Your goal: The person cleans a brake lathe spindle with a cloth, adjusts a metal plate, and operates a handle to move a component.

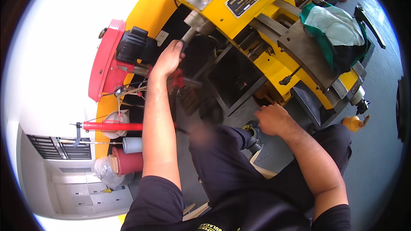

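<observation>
Clasping its dark grip (pixel 184 46), left hand (pixel 169 58) best manages a likely heavy, stiff metal bar (pixel 189 35); right hand (pixel 274 119), can't tell.

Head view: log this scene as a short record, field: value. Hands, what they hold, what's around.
Left hand: fingers closed round a handle
Handle: metal cylinder at far end; can't tell if it joins the machine
Right hand: near the machine's underside; can't tell if it grips anything
Machine: yellow, ahead and to the right
On machine: green-and-white cloth
Left side: red drill press, red bin
Legs: dark trousers, knees bent
</observation>
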`<state>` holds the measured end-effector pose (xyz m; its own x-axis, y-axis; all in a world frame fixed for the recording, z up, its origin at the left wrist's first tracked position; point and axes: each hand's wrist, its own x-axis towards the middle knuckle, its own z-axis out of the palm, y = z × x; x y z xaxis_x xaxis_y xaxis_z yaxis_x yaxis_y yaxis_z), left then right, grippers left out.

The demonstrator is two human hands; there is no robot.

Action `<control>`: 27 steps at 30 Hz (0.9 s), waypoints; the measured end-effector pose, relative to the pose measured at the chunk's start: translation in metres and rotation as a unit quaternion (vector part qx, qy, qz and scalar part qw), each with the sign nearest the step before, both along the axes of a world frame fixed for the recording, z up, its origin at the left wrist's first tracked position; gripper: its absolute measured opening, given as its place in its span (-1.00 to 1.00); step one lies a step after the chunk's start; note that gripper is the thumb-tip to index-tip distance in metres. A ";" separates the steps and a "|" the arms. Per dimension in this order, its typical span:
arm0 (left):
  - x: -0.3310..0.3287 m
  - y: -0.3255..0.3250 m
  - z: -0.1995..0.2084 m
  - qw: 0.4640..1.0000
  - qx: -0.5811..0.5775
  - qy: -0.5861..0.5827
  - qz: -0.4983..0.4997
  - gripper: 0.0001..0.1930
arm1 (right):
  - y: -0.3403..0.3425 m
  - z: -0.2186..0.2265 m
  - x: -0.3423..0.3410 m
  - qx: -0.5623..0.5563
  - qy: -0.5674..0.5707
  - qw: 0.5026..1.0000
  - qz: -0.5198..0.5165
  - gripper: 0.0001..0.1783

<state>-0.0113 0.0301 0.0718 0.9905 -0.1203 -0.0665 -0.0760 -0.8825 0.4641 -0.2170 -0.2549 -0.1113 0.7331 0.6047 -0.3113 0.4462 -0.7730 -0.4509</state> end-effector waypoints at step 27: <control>0.041 -0.027 0.016 0.993 -0.017 0.108 -0.049 -0.50 | 0.073 0.071 0.009 0.247 -0.219 0.942 -0.059 -0.64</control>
<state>0.0296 0.0027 0.0878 0.9371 -0.2203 -0.2707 -0.0553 -0.8594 0.5082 -0.2081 -0.1817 -0.0406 0.7967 0.5033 0.3345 0.5975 -0.5729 -0.5611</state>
